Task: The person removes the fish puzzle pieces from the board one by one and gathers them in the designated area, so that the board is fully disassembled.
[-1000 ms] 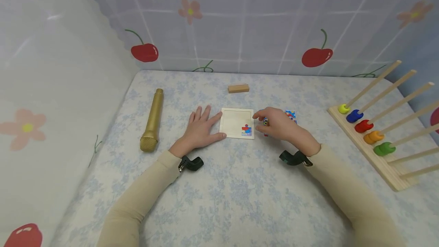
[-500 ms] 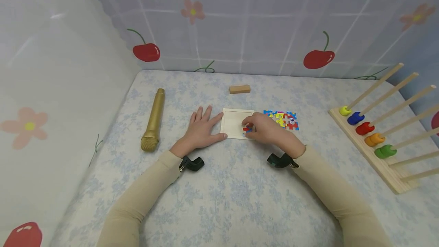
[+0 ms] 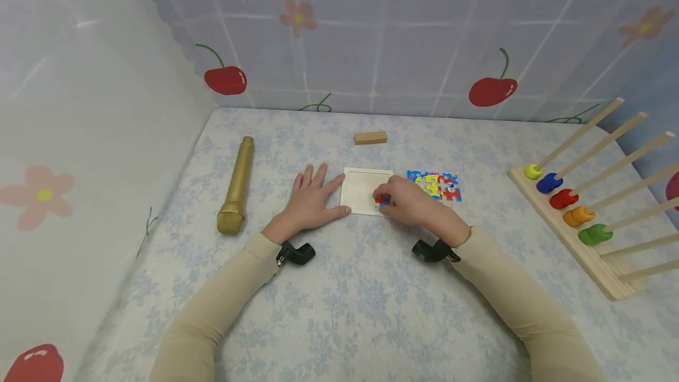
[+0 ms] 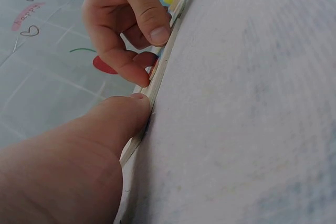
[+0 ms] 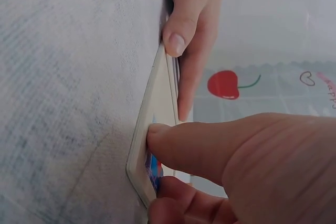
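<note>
A shallow, pale wooden puzzle tray (image 3: 361, 188) lies flat in the middle of the table. My left hand (image 3: 312, 200) rests spread beside it, thumb and index finger touching its left edge. At the tray's lower right corner, my right hand (image 3: 407, 200) pinches a small colourful jigsaw piece (image 5: 153, 166) between curled fingers and thumb. Red and blue printing shows between the fingertips; the fingers hide most of it, so where one piece ends and another begins cannot be told. Several more jigsaw pieces (image 3: 436, 185), yellow, red and blue, lie together just right of the tray.
A wooden block (image 3: 370, 138) lies behind the tray. At the left is a gold microphone (image 3: 236, 186). A wooden peg stand (image 3: 583, 240) with coloured beads and upright rods stands at the right. A printed curtain (image 3: 371, 34) hangs along the table's back edge.
My right hand has moved left from the loose pieces onto the tray's lower right corner, uncovering those pieces. Over the last half second it has barely shifted. The left hand stays in place.
</note>
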`<state>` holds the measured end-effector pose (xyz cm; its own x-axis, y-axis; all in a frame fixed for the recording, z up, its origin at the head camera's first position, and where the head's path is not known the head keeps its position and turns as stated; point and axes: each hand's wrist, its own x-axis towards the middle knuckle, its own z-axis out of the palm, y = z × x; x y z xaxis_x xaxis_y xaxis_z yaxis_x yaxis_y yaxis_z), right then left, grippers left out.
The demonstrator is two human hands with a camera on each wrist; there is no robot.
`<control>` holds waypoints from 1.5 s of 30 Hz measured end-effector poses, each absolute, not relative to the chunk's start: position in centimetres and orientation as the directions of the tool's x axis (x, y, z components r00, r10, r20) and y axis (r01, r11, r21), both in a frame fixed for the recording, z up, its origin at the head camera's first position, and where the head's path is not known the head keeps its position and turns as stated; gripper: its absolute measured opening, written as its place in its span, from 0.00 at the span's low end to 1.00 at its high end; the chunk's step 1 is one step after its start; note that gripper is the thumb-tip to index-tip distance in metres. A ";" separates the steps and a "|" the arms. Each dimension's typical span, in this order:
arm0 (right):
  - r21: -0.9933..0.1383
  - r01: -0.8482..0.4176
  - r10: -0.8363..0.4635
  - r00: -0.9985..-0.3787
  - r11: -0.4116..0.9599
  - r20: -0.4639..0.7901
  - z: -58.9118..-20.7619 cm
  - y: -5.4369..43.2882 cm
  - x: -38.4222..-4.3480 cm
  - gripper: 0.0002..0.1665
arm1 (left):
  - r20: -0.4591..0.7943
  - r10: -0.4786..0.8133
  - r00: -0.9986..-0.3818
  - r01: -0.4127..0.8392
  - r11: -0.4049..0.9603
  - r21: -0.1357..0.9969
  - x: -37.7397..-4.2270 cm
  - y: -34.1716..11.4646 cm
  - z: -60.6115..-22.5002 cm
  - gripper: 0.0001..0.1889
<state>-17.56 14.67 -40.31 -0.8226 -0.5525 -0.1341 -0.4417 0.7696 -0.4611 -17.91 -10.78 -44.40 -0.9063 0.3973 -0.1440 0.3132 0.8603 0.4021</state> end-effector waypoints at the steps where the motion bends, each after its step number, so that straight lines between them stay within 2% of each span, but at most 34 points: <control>1: -0.460 -0.445 -0.555 -0.822 0.768 -0.130 -40.3 14.7 -17.6 0.16 | -0.143 0.398 -0.906 0.315 0.860 0.401 -17.9 -10.8 -44.4 0.44; 26: -0.467 -0.437 -0.518 -0.854 0.769 -0.052 -40.4 14.8 -17.4 0.14 | -0.139 0.397 -0.907 0.314 0.859 0.405 -17.9 -10.8 -44.6 0.44; 45: -0.555 -0.416 -0.535 -0.842 0.720 -0.064 -40.7 14.8 -17.4 0.11 | -0.134 0.399 -0.907 0.319 0.860 0.399 -18.0 -10.8 -44.5 0.44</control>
<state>-17.40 14.79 -40.65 -0.8421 -0.5355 -0.0640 -0.4160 0.7205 -0.5549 -18.01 -10.75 -44.54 -0.9071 0.3990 -0.1341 0.3190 0.8595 0.3993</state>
